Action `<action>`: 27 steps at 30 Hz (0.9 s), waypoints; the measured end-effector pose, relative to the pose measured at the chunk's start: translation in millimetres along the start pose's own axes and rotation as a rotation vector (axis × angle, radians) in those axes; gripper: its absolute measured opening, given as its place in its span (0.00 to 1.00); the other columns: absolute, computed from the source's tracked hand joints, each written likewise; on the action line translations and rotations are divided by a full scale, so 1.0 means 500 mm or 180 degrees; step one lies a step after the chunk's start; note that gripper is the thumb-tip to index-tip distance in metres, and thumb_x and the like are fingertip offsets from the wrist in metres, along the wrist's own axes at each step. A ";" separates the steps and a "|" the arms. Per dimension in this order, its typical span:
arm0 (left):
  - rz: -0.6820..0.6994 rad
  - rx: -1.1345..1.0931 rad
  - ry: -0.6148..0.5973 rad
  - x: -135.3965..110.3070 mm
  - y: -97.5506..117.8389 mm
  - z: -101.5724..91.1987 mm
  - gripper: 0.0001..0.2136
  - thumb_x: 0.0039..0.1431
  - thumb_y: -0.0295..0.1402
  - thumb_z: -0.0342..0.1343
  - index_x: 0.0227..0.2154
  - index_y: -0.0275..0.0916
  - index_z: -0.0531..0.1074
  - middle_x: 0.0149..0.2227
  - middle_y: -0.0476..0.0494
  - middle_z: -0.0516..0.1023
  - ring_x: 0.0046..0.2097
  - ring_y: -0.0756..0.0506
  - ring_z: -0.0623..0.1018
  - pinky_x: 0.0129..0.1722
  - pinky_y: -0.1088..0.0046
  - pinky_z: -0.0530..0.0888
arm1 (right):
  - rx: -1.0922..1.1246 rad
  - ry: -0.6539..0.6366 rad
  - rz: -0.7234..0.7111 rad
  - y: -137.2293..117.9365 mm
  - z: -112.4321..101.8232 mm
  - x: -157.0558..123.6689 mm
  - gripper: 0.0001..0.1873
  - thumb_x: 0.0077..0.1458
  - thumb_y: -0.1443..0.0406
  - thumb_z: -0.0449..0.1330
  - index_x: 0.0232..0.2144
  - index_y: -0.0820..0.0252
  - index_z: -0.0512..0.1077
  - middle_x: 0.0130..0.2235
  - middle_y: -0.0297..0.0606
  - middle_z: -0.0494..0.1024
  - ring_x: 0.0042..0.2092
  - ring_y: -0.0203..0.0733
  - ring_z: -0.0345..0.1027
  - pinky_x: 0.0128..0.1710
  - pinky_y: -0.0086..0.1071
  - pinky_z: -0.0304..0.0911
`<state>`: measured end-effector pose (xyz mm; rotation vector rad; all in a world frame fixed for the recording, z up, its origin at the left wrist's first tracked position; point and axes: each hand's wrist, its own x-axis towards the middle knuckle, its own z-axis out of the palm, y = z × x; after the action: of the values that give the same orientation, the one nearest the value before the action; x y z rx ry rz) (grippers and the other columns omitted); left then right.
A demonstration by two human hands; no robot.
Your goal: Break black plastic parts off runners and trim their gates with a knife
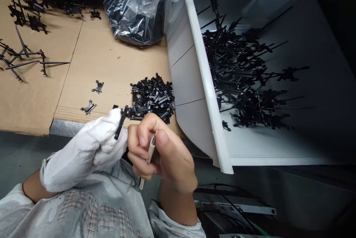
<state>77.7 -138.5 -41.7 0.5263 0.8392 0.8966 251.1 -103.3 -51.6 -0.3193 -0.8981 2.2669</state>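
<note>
My left hand (96, 139), in a white glove, is closed on a small black plastic part (121, 123) and holds it upright in front of my chest. Just beside it, my bare right hand (164, 152) is wrapped round a thin beige-handled tool (151, 148) that looks like a small trimming knife; my fingers hide most of it. A heap of similar black plastic parts (152, 97) lies right beyond my hands. Two single black parts, one nearer (89, 107) and one farther (98, 87), rest on the cardboard to the left.
A white bin (214, 119) at the right holds many black parts with long thin rods (236, 56). Behind stands a clear plastic bag (136, 15) with dark contents. More rodded parts (25, 56) lie on the cardboard-covered table (63, 100) at the left.
</note>
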 end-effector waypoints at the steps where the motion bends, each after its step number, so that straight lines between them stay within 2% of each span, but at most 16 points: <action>1: 0.0037 -0.0045 0.0038 0.000 0.001 0.000 0.25 0.74 0.47 0.53 0.23 0.40 0.59 0.19 0.54 0.58 0.23 0.53 0.57 0.26 0.75 0.60 | 0.0290 -0.0095 0.0079 0.000 -0.004 0.006 0.16 0.79 0.52 0.56 0.39 0.54 0.65 0.31 0.21 0.59 0.19 0.23 0.39 0.17 0.21 0.43; 6: 0.0251 -0.0078 0.0097 -0.004 0.011 0.010 0.29 0.71 0.48 0.59 0.19 0.39 0.57 0.17 0.56 0.51 0.21 0.54 0.55 0.23 0.77 0.59 | 0.1072 -0.0493 0.0208 0.011 -0.019 0.016 0.14 0.75 0.56 0.62 0.38 0.55 0.65 0.33 0.20 0.58 0.18 0.19 0.38 0.13 0.17 0.42; 11: 0.0340 -0.0006 0.0155 -0.002 0.016 0.016 0.30 0.71 0.48 0.61 0.18 0.38 0.56 0.17 0.55 0.52 0.21 0.55 0.56 0.23 0.79 0.62 | 0.1012 -0.0251 0.0259 0.018 -0.015 0.011 0.15 0.70 0.65 0.66 0.34 0.55 0.63 0.32 0.20 0.60 0.18 0.19 0.39 0.14 0.17 0.40; 15: 0.0355 0.0084 0.0199 0.000 0.020 0.021 0.34 0.68 0.54 0.63 0.16 0.39 0.55 0.16 0.54 0.53 0.20 0.55 0.56 0.22 0.78 0.61 | 0.0977 -0.0193 0.0428 0.013 -0.014 0.015 0.16 0.69 0.62 0.66 0.33 0.54 0.62 0.29 0.18 0.56 0.18 0.20 0.36 0.14 0.18 0.38; 19: 0.0126 -0.0069 0.0367 -0.002 0.028 0.034 0.36 0.62 0.58 0.69 0.17 0.40 0.55 0.16 0.56 0.53 0.19 0.55 0.52 0.19 0.75 0.54 | 0.0877 -0.0192 0.0615 0.005 -0.017 0.021 0.19 0.67 0.55 0.66 0.33 0.51 0.59 0.29 0.18 0.57 0.17 0.22 0.37 0.14 0.20 0.38; 22: 0.0037 -0.0021 0.0400 -0.003 0.034 0.038 0.36 0.61 0.61 0.68 0.17 0.41 0.55 0.15 0.56 0.52 0.19 0.55 0.52 0.19 0.75 0.52 | 0.0971 -0.0320 0.0510 0.004 -0.019 0.021 0.18 0.69 0.54 0.61 0.33 0.51 0.57 0.31 0.19 0.58 0.17 0.22 0.38 0.14 0.21 0.39; 25: -0.0021 0.0073 0.0315 -0.005 0.034 0.034 0.36 0.61 0.63 0.66 0.17 0.41 0.55 0.15 0.57 0.50 0.18 0.55 0.51 0.18 0.74 0.51 | 0.1097 -0.0460 0.0386 0.006 -0.017 0.020 0.17 0.71 0.59 0.61 0.33 0.52 0.57 0.32 0.19 0.57 0.17 0.20 0.38 0.14 0.19 0.38; 27: 0.0016 0.0082 0.0343 -0.007 0.030 0.029 0.34 0.62 0.60 0.66 0.18 0.42 0.56 0.16 0.57 0.51 0.19 0.55 0.51 0.18 0.74 0.53 | 0.1036 -0.0450 0.0308 0.005 -0.013 0.019 0.16 0.73 0.59 0.59 0.34 0.52 0.58 0.33 0.20 0.58 0.17 0.20 0.38 0.14 0.18 0.40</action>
<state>81.4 -134.4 -21.1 0.5062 0.9486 0.9261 245.5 -95.0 -58.0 -0.0579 -0.5766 2.5019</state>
